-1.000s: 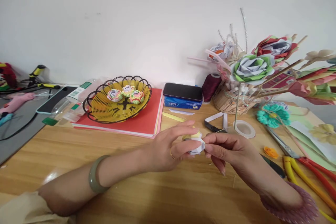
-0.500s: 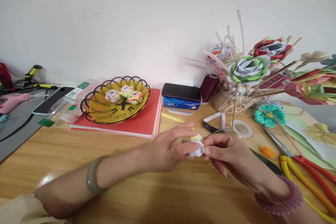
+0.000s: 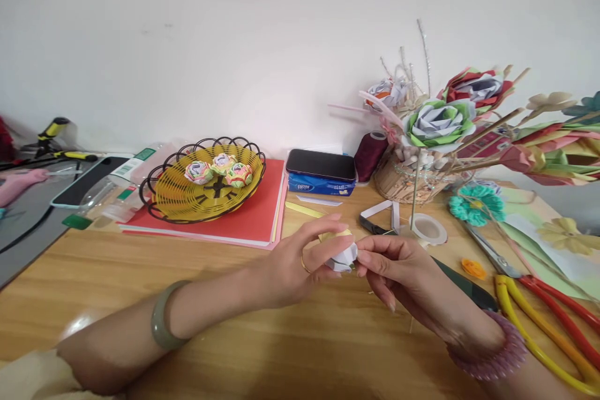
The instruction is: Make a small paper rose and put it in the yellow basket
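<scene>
My left hand [image 3: 295,265], with a ring and a green bangle on its wrist, and my right hand [image 3: 398,269], with a pink bead bracelet, meet above the wooden table [image 3: 210,300]. Both pinch a small folded white and yellow paper piece [image 3: 342,256] between their fingertips. The piece is partly hidden by my fingers.
A yellow wire basket [image 3: 204,181] with three paper roses sits on red paper sheets [image 3: 253,215]. A phone on a blue tissue pack [image 3: 321,174], a thread spool [image 3: 368,153], a basket of paper flowers [image 3: 435,131], a tape roll [image 3: 429,228] and scissors and pliers [image 3: 539,300] lie around.
Both hands stayed together on the paper piece, shifting slightly left; the paper has turned a little between the fingers. The camera drifted a bit to the right.
</scene>
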A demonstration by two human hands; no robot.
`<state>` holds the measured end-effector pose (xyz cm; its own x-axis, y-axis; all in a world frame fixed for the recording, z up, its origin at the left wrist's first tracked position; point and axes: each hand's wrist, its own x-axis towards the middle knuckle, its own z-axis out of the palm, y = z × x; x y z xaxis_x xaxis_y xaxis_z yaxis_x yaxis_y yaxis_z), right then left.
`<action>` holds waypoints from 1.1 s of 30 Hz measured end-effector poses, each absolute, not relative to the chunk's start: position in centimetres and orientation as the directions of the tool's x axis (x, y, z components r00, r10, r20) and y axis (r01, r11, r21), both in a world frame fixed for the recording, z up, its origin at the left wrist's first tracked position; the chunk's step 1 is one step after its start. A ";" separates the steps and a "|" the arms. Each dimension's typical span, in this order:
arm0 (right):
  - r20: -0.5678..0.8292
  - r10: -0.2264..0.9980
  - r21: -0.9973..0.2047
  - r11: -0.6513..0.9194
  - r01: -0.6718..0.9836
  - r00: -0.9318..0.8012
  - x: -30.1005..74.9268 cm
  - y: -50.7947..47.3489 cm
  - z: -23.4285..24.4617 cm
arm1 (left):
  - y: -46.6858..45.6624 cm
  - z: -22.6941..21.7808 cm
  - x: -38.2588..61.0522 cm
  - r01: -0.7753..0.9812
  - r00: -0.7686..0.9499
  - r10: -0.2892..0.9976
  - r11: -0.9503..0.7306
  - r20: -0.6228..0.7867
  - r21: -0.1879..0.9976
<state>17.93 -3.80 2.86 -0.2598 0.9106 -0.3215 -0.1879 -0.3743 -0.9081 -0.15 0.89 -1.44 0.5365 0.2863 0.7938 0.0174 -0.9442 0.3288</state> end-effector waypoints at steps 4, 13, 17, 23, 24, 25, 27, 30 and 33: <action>-0.315 0.911 -0.909 -0.370 -0.191 -0.266 17.8 -3.8 3.1 | 0.7 -1.9 -0.1 0.038 0.537 0.309 -0.939 0.785 0.343; -0.369 0.886 -0.871 -0.435 -0.228 -0.282 17.5 -3.8 3.3 | 0.7 -1.9 -0.1 -0.026 0.536 0.242 -0.953 0.809 0.302; -0.370 0.886 -0.884 -0.428 -0.187 -0.279 17.7 -3.8 3.2 | 0.7 -1.8 -0.1 -0.007 0.539 0.229 -0.961 0.810 0.275; -0.350 0.894 -0.903 -0.401 -0.154 -0.279 17.7 -3.8 3.2 | 0.6 -1.9 0.2 0.023 0.509 0.220 -0.970 0.832 0.242; -0.355 0.894 -0.903 -0.403 -0.148 -0.274 17.7 -3.9 3.2 | 0.6 -1.9 0.3 0.025 0.509 0.218 -0.971 0.833 0.239; -0.359 0.894 -0.903 -0.405 -0.142 -0.269 17.6 -3.9 3.2 | 0.6 -1.8 0.2 0.026 0.515 0.215 -0.972 0.830 0.235; -0.363 0.893 -0.904 -0.407 -0.132 -0.268 17.6 -4.0 3.1 | 0.6 -1.8 0.2 0.033 0.531 0.208 -0.974 0.821 0.226; -0.341 0.900 -0.920 -0.379 -0.103 -0.270 17.7 -4.0 3.0 | 0.7 -1.8 0.1 0.041 0.541 0.204 -0.975 0.815 0.217; -0.300 0.922 -0.943 -0.325 -0.070 -0.244 17.9 -3.9 3.0 | 0.7 -1.9 0.0 0.036 0.524 0.225 -0.969 0.821 0.243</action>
